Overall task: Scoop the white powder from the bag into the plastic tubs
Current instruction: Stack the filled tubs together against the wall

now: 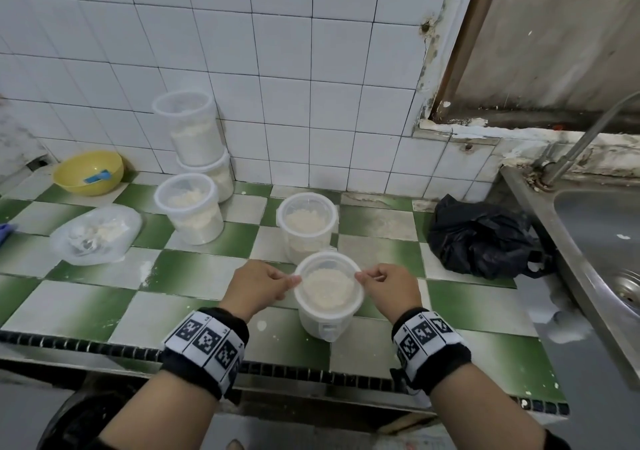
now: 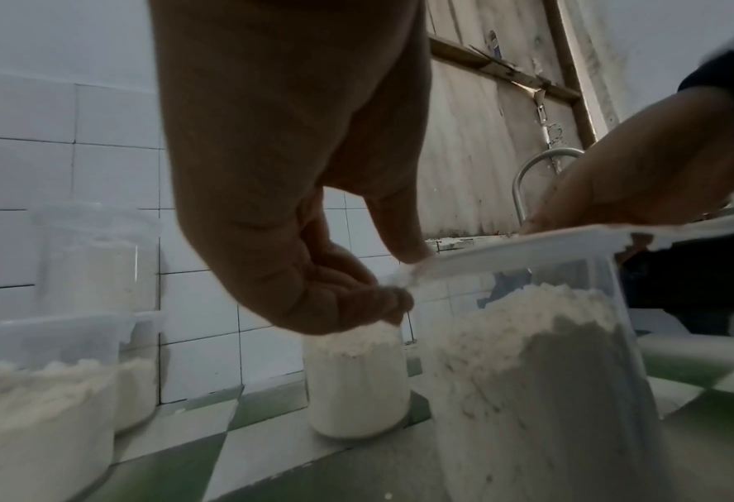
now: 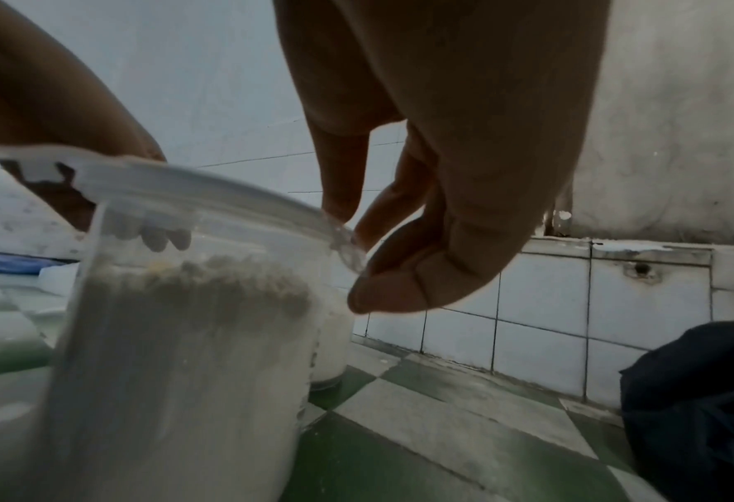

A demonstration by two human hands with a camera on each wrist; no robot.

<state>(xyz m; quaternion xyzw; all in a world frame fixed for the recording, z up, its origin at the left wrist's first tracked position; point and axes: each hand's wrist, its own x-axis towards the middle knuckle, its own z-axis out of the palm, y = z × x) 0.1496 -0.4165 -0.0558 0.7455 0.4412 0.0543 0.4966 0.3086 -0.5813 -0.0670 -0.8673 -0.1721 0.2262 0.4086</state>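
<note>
Head view: near the counter's front edge, the left hand and right hand each pinch opposite sides of the lid on the nearest tub. Left wrist view: fingertips grip the rim; powder fills the tub, likely heavy, with thin, flexible walls. Right wrist view: fingers pinch the lid's edge.

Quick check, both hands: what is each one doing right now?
Left hand: pinching the left rim of the nearest tub of white powder.
Right hand: pinching the right rim of the same tub.
</note>
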